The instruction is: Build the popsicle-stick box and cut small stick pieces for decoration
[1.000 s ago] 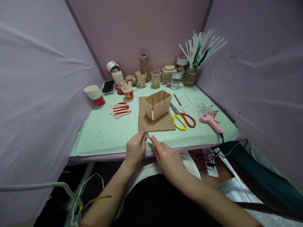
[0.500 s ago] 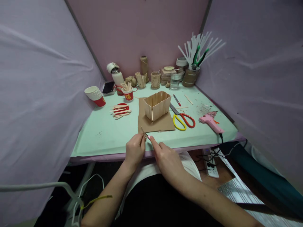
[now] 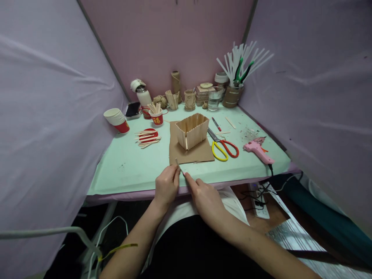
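Observation:
My left hand (image 3: pixel 167 186) is closed in a pinch around a short wooden craft stick (image 3: pixel 176 161), whose tip shows above the fingers. Close beside it, my right hand (image 3: pixel 208 199) grips a slim craft knife (image 3: pixel 182 171), the index finger stretched along it. The thin blade meets the stick near my left fingertips; the knife's handle is mostly hidden in my palm. Just beyond both hands, an open-topped box of craft sticks (image 3: pixel 193 135) stands on a cardboard sheet (image 3: pixel 190 157).
Scissors (image 3: pixel 223 148) and a pink glue gun (image 3: pixel 258 150) lie right. Left are loose sticks (image 3: pixel 148 142), a red cup of sticks (image 3: pixel 157 118) and stacked paper cups (image 3: pixel 117 121). A water glass (image 3: pixel 214 100) and a pot of white glue sticks (image 3: pixel 233 96) stand behind.
The knife and stick have shifted slightly against each other, with the knife drawn a little toward me. Both hands keep their grips; the camera view has moved slightly.

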The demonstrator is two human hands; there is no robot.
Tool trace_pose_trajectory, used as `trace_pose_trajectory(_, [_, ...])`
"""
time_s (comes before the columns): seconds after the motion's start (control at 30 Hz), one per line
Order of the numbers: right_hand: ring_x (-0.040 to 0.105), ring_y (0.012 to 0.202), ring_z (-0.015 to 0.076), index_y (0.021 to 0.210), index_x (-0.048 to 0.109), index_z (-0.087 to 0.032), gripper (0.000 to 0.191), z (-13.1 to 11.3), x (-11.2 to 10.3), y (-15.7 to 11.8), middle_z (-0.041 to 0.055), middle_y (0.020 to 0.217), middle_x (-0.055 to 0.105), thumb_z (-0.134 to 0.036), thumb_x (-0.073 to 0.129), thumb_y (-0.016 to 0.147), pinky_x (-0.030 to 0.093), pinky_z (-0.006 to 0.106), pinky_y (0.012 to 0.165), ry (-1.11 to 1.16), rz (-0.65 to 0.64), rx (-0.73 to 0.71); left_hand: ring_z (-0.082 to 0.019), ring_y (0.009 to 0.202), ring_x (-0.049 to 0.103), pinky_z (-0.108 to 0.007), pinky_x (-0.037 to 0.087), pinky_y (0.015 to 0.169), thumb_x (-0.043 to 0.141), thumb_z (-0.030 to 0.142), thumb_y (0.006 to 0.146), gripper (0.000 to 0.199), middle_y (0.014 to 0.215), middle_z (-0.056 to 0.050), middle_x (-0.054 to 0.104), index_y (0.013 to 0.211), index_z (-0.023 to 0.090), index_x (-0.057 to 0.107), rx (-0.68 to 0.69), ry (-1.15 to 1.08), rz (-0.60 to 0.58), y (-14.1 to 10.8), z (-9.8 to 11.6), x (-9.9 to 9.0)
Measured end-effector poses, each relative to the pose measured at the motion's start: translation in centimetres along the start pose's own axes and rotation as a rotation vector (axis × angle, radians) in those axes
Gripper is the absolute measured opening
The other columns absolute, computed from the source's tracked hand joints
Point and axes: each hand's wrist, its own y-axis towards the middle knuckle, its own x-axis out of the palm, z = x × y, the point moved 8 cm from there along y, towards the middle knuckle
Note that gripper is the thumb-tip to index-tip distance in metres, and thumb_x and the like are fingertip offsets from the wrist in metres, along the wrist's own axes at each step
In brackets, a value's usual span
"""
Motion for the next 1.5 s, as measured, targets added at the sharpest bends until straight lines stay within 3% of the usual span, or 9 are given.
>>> trace_pose_trajectory(0.17, [0.068, 0.078, 0.0215, 0.145, 0.034, -0.026, 0.051, 0.9, -0.8, -0.2, 0.0059, 0.094, 0.066, -0.014, 0.039, 0.096, 0.046, 0.028, 0.063, 0.076, 0.070, 0.051, -0.016, 0.073, 0.062, -0.026, 0.047, 0.070, 0.045, 0.021, 0.093, 0.017, 0.079, -0.004, 0.067, 0.088, 0.018, 0.061, -0.013, -0.010, 0.000, 0.0, -0.1, 0.0])
trace_pose_trajectory(0.33, [0.067, 0.081, 0.0207, 0.145, 0.034, -0.025, 0.051, 0.1, -2.0, -0.3, 0.0059, 0.095, 0.067, -0.015, 0.040, 0.096, 0.046, 0.028, 0.066, 0.117, 0.078, 0.012, -0.016, 0.074, 0.063, -0.026, 0.047, 0.070, 0.046, 0.020, 0.093, 0.016, 0.081, -0.005, 0.068, 0.090, 0.018, 0.061, -0.014, -0.017, 0.002, 0.1, -0.1, -0.1])
trace_pose_trajectory(0.83, [0.069, 0.077, 0.0236, 0.144, 0.036, -0.023, 0.050, 0.1, -0.2, 0.1, 0.0081, 0.091, 0.068, -0.011, 0.037, 0.095, 0.047, 0.030, 0.061, 0.036, -0.011, 0.008, -0.016, 0.076, 0.063, -0.026, 0.048, 0.073, 0.045, 0.021, 0.093, 0.017, 0.081, -0.004, 0.068, 0.090, 0.018, 0.061, -0.006, -0.026, 0.001, 0.1, -0.1, 0.0])
trace_pose_trajectory(1.03, [0.068, 0.083, 0.0211, 0.145, 0.034, -0.023, 0.048, 0.2, -1.4, 0.0, 0.0082, 0.098, 0.067, -0.016, 0.036, 0.097, 0.048, 0.029, 0.067, 0.121, 0.041, 0.022, -0.016, 0.076, 0.063, -0.027, 0.048, 0.073, 0.045, 0.020, 0.092, 0.017, 0.081, -0.005, 0.068, 0.090, 0.019, 0.061, -0.019, -0.015, -0.016, 0.0, -0.1, 0.1])
trace_pose_trajectory(1.5, [0.068, 0.083, 0.0238, 0.147, 0.029, -0.018, 0.056, -0.6, -0.7, 0.3, 0.0128, 0.097, 0.066, -0.006, 0.033, 0.092, 0.050, 0.031, 0.068, 0.017, -0.056, -0.006, -0.016, 0.074, 0.062, -0.027, 0.047, 0.070, 0.045, 0.020, 0.092, 0.018, 0.079, -0.005, 0.068, 0.087, 0.018, 0.062, -0.011, 0.003, -0.009, 0.1, 0.2, -0.1])
